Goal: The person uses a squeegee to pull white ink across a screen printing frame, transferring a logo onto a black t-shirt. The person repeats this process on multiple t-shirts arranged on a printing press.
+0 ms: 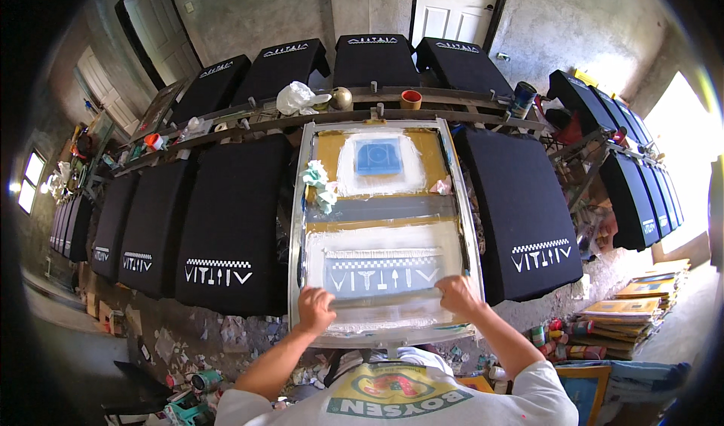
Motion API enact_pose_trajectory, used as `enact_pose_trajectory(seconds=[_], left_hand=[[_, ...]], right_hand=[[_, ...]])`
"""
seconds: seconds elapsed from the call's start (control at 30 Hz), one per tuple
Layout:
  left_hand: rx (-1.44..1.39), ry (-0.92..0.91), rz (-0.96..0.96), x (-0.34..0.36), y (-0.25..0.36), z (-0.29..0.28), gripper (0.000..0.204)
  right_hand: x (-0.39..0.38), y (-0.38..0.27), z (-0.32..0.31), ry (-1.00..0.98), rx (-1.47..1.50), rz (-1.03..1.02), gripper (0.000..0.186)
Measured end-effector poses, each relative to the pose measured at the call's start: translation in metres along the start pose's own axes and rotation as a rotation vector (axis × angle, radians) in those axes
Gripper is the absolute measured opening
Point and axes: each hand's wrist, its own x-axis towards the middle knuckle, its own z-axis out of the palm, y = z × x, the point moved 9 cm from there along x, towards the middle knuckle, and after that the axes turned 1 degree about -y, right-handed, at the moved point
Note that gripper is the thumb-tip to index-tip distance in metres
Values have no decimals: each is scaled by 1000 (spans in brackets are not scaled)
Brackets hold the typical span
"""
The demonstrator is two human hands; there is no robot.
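Note:
A silk-screen frame with metal edges lies in front of me. Its near half bears a pale stencil of a checkered band above a row of tool-like shapes, ringed by white ink. My left hand and my right hand are both closed at opposite sides of the near half. They grip the two ends of a long, pale squeegee that spans the mesh just below the stencil. The fingers hide its ends. Crumpled pale-green paper and a pinkish scrap rest on the screen.
Black shirts on boards, one at left and one at right, flank the screen, with several more beyond. A rail holds a white plastic bag, a red-orange cup and a dark can. Stacked screens and cans stand at right.

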Motion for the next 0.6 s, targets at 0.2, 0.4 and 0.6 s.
enact_pose_trajectory(seconds=[0.2,0.4,0.6], left_hand=[[83,60,2,99,-61,37,20],[98,71,35,34,-25,27,24],[-18,-29,12,-11,5,5,22]], right_hand=[[89,34,-38,219,-66,44,14],[25,24,6,56,-114,155,20],[-21,-11,-11,76,9,-33,19]])
